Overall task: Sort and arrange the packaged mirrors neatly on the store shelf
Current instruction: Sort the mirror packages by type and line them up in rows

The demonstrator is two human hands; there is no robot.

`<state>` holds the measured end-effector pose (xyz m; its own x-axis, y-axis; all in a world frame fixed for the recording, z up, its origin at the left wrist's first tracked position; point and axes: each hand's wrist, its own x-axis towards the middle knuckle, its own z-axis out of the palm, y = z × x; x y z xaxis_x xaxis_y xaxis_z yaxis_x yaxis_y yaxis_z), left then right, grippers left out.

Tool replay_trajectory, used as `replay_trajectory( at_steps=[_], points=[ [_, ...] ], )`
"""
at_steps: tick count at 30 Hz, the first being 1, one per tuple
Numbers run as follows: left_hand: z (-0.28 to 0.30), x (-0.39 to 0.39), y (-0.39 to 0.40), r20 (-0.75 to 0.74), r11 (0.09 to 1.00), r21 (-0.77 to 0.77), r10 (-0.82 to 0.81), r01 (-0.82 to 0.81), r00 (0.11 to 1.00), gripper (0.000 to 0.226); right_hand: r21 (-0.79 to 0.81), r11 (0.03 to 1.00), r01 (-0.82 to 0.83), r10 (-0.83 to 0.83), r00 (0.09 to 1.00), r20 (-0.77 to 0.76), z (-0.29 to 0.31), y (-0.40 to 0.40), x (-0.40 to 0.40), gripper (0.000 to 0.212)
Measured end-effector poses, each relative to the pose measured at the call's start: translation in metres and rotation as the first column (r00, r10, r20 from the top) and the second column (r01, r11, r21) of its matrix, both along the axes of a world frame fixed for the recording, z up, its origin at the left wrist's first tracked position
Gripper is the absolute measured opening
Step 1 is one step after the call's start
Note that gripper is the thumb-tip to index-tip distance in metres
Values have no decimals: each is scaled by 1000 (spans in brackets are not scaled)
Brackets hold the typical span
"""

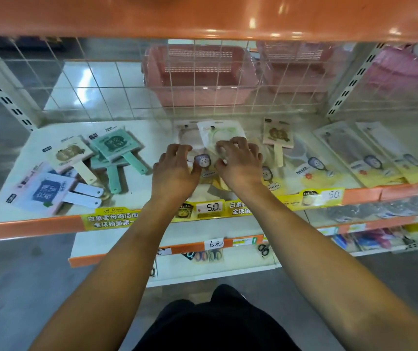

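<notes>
Both hands rest on a pile of clear-bagged mirrors (209, 138) in the middle of the white shelf (142, 133). My left hand (175, 168) lies on the pile's left side, its fingers curled down onto the plastic. On the top bag my right hand (238, 159) presses with bent fingertips. Square hand mirrors lie scattered at the left: a cream one (70, 153), green ones (115, 145) and a blue-and-white one (51, 191). A pink square mirror (277, 134) lies right of my hands. More bagged mirrors (350, 150) lie in rows at the right.
A wire grid (101, 79) backs the shelf, with pink baskets (197, 74) behind it. An orange shelf (203, 16) hangs overhead. Price tags (210, 207) line the orange front edge. Lower shelves (228, 247) hold small goods.
</notes>
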<state>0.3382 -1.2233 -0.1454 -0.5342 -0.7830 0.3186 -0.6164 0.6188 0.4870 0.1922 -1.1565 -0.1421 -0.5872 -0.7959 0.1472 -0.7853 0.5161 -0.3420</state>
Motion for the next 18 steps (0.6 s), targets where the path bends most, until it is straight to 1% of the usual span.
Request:
replay_trajectory(
  at_steps=[4, 10, 15, 18],
  points=[
    [-3, -4, 1, 1, 1000, 7, -26, 26, 1000, 39, -4, 1000, 21, -21, 1000, -14, -1, 8, -1, 41],
    [-1, -18, 8, 13, 997, 9, -80, 80, 997, 46, -46, 996, 82, -82, 996, -18, 0, 23, -12, 39],
    [4, -46, 19, 2, 994, 31, -107, 107, 994, 43, -124, 984, 124, -131, 990, -48, 0, 40, -34, 37],
    [3, -67, 30, 23, 991, 18, -132, 132, 991, 41, -119, 985, 128, -135, 989, -52, 2, 54, -55, 37]
  ],
)
